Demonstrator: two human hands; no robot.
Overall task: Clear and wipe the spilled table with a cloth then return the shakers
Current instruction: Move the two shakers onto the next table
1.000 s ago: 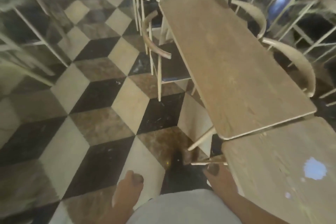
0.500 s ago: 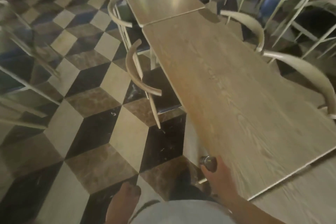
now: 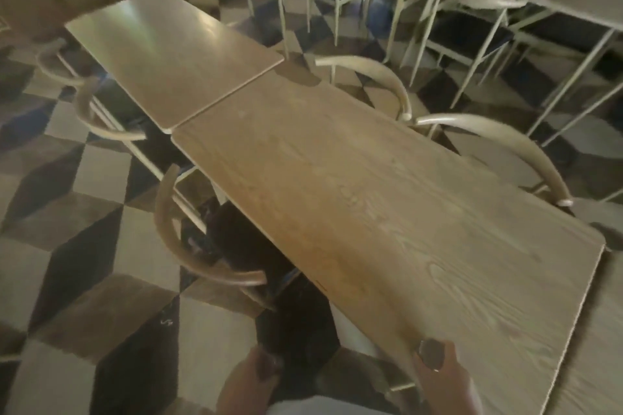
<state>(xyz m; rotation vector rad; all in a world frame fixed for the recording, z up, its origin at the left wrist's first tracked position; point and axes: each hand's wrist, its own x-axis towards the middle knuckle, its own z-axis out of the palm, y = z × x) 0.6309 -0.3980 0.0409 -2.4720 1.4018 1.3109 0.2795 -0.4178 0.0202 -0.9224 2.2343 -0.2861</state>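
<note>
My right hand (image 3: 441, 377) is closed around a shaker with a dark metal cap (image 3: 430, 354), held just over the near edge of the long wooden table (image 3: 371, 199). My left hand (image 3: 251, 381) hangs lower over the floor, fingers curled around a second dark-topped shaker (image 3: 268, 365), mostly hidden by the fingers. A pale cloth-like patch (image 3: 323, 406) shows at the bottom edge between my arms; I cannot tell what it is.
A smaller glossy table (image 3: 168, 54) butts against the far end of the long one. Curved-back chairs stand on the left (image 3: 188, 246) and right (image 3: 505, 145). Another tabletop (image 3: 600, 330) adjoins at the right. More tables and chairs fill the back. The floor is checkered.
The view has swung up and right along the long table. My right hand with its shaker has moved from beside the table edge to over it. The pale spill on the near table is out of view.
</note>
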